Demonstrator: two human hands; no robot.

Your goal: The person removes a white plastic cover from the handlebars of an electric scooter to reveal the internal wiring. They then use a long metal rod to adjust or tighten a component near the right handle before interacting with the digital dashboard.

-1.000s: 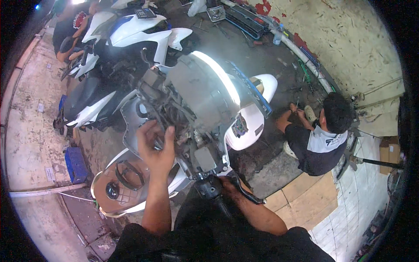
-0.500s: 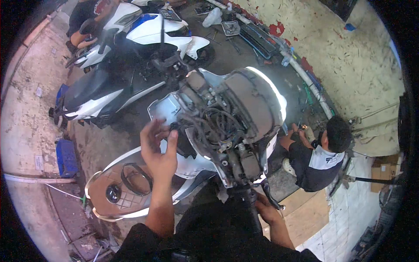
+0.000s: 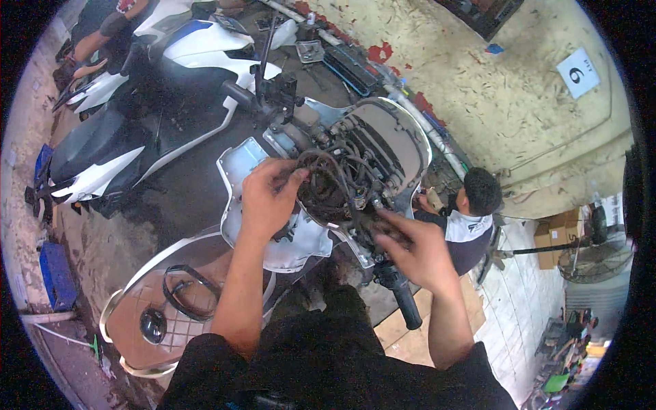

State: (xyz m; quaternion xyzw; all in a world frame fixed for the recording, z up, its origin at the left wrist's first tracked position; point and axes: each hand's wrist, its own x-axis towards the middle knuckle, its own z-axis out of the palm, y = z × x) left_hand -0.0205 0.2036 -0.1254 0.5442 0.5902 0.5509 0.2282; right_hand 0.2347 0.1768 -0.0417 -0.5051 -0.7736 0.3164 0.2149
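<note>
A scooter's handlebar assembly stands in front of me with its covers off, baring a bundle of black cables. At the left side of this bundle my left hand has its thumb and fingers pinched together; what lies between them is too small to make out. My right hand is over the right part of the assembly, fingers apart and slightly blurred, just above the black handlebar grip. A pale inner panel sits left of the cables. Beyond them is the dusty front cover.
Nearer, on the left, is a brown tiled tray-like piece with a black ring on it. Another white-and-black scooter stands at left. A person crouches at right; another is at upper left. A fan stands far right.
My right hand has left the handlebar and risen onto the assembly. My left hand has gone from spread fingers over the pale panel to a pinch at the cables. The whole view has shifted.
</note>
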